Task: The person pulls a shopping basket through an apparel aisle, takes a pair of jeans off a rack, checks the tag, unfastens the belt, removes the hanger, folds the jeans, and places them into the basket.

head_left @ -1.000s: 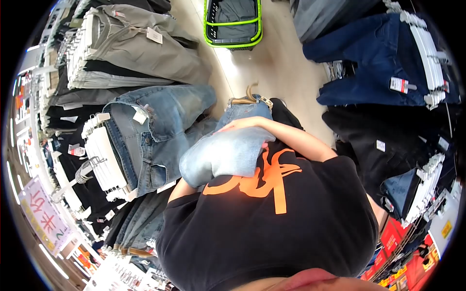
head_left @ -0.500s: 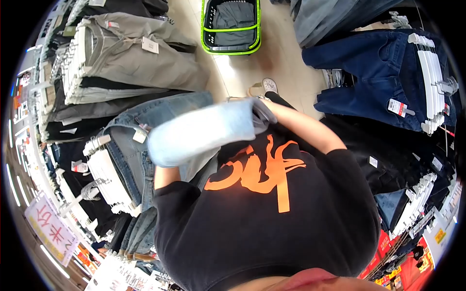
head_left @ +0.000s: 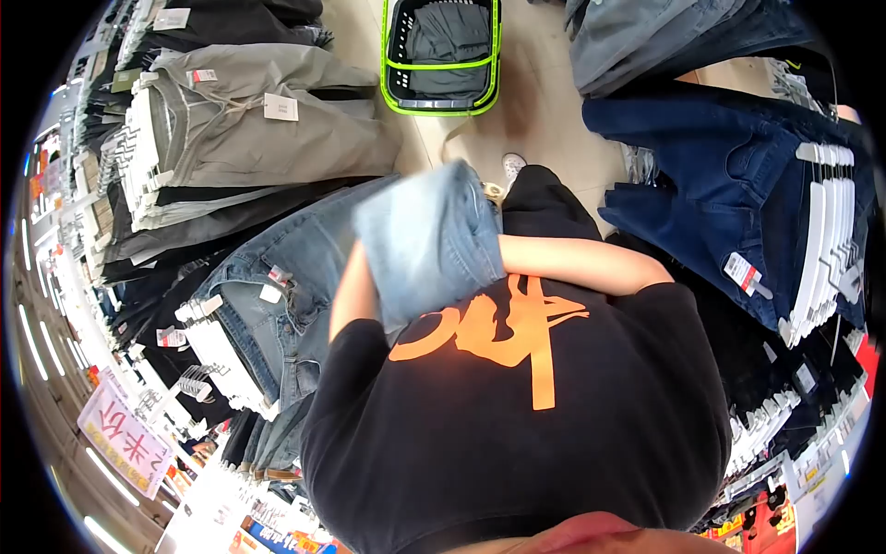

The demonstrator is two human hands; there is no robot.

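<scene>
Folded light-blue jeans (head_left: 429, 240) are held up in front of my chest, their left part blurred by motion. My left forearm (head_left: 354, 291) rises behind their left side, and that hand is hidden by the denim. From the right, my right forearm (head_left: 581, 261) reaches across to the lower right edge, where the hand also disappears behind the cloth. The jeans hang in the air between both arms, so both hands hold them, though no fingers show. Left of them, blue-grey jeans (head_left: 286, 277) hang on a rack.
A black and green basket (head_left: 387, 78) with dark folded clothing stands on the floor ahead. Grey-beige trousers (head_left: 249, 138) hang at the left, dark blue jeans (head_left: 688, 157) at the right, on white hangers (head_left: 821, 240). A sign (head_left: 125, 434) is at lower left.
The light-blue jeans have turned from a long sideways roll into a more compact, squarish bundle, a little further right. My right forearm has come lower and closer to my chest.
</scene>
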